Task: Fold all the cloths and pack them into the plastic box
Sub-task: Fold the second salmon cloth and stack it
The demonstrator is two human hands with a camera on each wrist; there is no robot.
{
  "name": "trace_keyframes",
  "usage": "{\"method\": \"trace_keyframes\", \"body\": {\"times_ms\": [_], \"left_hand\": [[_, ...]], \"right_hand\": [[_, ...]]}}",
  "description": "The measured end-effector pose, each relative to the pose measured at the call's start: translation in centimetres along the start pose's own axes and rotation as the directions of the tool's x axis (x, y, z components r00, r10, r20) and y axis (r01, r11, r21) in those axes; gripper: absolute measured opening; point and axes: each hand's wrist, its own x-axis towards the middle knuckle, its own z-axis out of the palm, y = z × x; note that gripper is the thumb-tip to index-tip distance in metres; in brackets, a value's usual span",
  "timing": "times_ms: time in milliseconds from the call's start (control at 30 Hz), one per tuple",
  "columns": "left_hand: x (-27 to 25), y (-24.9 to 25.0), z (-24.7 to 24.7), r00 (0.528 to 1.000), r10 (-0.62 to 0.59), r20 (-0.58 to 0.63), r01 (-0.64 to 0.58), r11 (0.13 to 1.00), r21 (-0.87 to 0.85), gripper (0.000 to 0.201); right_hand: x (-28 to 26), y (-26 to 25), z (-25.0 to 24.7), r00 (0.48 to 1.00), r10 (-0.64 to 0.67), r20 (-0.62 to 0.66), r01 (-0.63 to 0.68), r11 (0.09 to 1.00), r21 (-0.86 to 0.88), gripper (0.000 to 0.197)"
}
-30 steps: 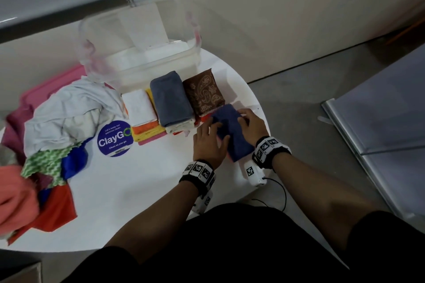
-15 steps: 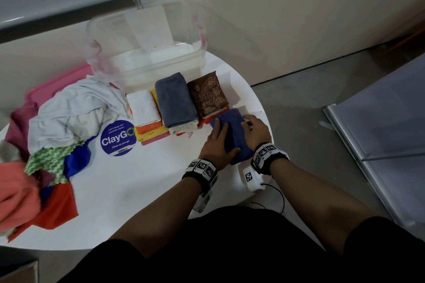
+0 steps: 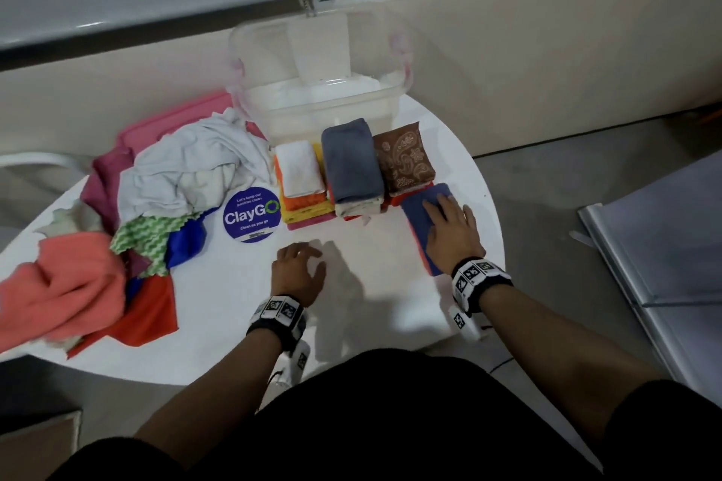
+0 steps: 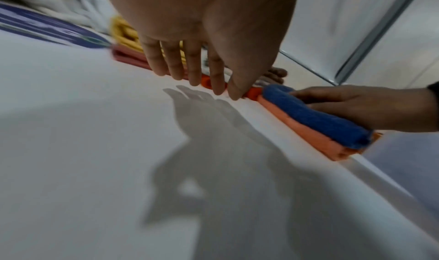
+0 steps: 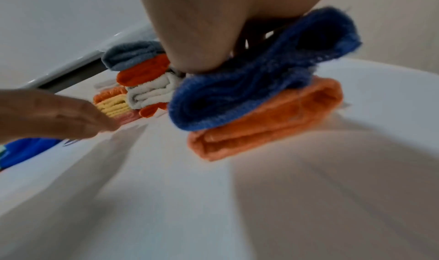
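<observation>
A folded blue cloth lies on a folded orange cloth near the right edge of the round white table. My right hand presses flat on the blue cloth with straight fingers. My left hand hovers over bare table to the left, fingers relaxed, holding nothing. The clear plastic box stands at the back. In front of it sit folded stacks topped by a white cloth, a grey-blue cloth and a brown paisley cloth.
A heap of unfolded cloths covers the table's left: white, green zigzag, shiny blue, coral, red. A round ClayGo sticker marks the table. A pink lid lies behind the heap. A wall runs behind the box.
My left hand has come off the blue cloth and moved left and back over bare table. The right hand stays on the blue cloth, now lying flat along it.
</observation>
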Motion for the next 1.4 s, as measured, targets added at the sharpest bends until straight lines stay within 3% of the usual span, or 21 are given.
{"method": "trace_keyframes", "body": {"times_ms": [100, 167, 233, 333, 433, 500, 600, 667, 833, 900, 967, 1067, 1133, 1200, 1233, 1300, 1400], "left_hand": [[-1.5, -5.0, -2.3, 0.985, -0.145, -0.096, 0.149, 0.988, 0.038, 0.026], [-2.6, -8.1, -3.8, 0.947, -0.276, -0.165, 0.290, 0.954, 0.073, 0.030], [-3.7, -10.8, -5.2, 0.880, -0.415, -0.231, 0.439, 0.897, 0.059, 0.047], [-5.1, -14.9, -7.0, 0.779, -0.586, -0.222, 0.603, 0.798, 0.010, 0.063], [-6.0, -18.2, -8.2, 0.765, -0.639, -0.082, 0.642, 0.766, 0.021, 0.063], [-6.2, -20.1, -8.8, 0.792, -0.607, -0.063, 0.610, 0.792, 0.038, 0.049], [-6.1, -21.7, -9.3, 0.860, -0.493, -0.131, 0.497, 0.868, -0.005, 0.022], [-6.0, -21.9, -9.4, 0.902, -0.417, -0.113, 0.416, 0.909, -0.033, 0.017], [-5.6, -20.3, -9.1, 0.963, -0.224, 0.149, 0.247, 0.956, -0.158, 0.016], [-5.4, -19.2, -9.3, 0.940, -0.121, 0.320, 0.214, 0.938, -0.272, 0.012], [-5.2, -17.8, -9.4, 0.924, 0.001, 0.382, 0.184, 0.875, -0.447, 0.013], [-5.2, -16.7, -10.7, 0.967, 0.132, 0.220, -0.009, 0.875, -0.483, 0.014], [-5.4, -16.7, -12.5, 0.982, 0.186, -0.038, -0.187, 0.910, -0.369, 0.006], [-5.9, -18.2, -14.4, 0.921, 0.206, -0.330, -0.268, 0.951, -0.155, 0.014], [-6.2, -19.6, -14.9, 0.892, 0.159, -0.422, -0.213, 0.973, -0.084, 0.023], [-6.9, -22.9, -15.4, 0.885, -0.086, -0.457, 0.060, 0.996, -0.070, 0.046], [-7.6, -26.6, -15.5, 0.891, -0.420, -0.172, 0.413, 0.908, -0.074, 0.059]], "right_hand": [[0.0, -3.1, -0.8, 0.978, 0.009, -0.210, 0.008, 0.997, 0.081, 0.044], [-0.4, -5.6, -0.7, 0.970, -0.023, -0.244, 0.046, 0.995, 0.086, 0.033], [-1.1, -8.4, 0.0, 0.980, -0.100, -0.170, 0.116, 0.989, 0.087, 0.027], [-2.5, -12.4, 1.7, 0.970, -0.225, 0.089, 0.211, 0.967, 0.139, 0.039], [-4.0, -15.6, 3.5, 0.903, -0.221, 0.368, 0.196, 0.975, 0.105, 0.066], [-4.8, -17.5, 4.6, 0.871, -0.196, 0.449, 0.191, 0.980, 0.057, 0.071], [-5.3, -19.7, 5.2, 0.885, -0.134, 0.446, 0.141, 0.990, 0.019, 0.069], [-5.3, -20.9, 5.3, 0.896, -0.097, 0.433, 0.105, 0.994, 0.006, 0.066], [-5.6, -24.1, 5.7, 0.907, -0.033, 0.421, 0.033, 0.999, 0.006, 0.066], [-6.0, -25.7, 6.1, 0.902, -0.042, 0.430, 0.036, 0.999, 0.023, 0.070], [-6.2, -26.8, 6.2, 0.885, -0.084, 0.458, 0.056, 0.996, 0.075, 0.073], [-6.5, -28.7, 6.4, 0.854, -0.134, 0.502, 0.064, 0.986, 0.155, 0.077], [-6.6, -29.7, 6.7, 0.866, -0.144, 0.480, 0.062, 0.981, 0.182, 0.075], [-6.5, -30.7, 6.9, 0.881, -0.136, 0.453, 0.045, 0.977, 0.207, 0.066], [-6.4, -31.3, 6.9, 0.882, -0.133, 0.451, 0.034, 0.975, 0.220, 0.059], [-6.4, -32.5, 7.0, 0.862, -0.128, 0.490, 0.018, 0.974, 0.224, 0.044], [-6.4, -34.3, 7.4, 0.794, -0.169, 0.585, 0.037, 0.973, 0.230, 0.043]]}}
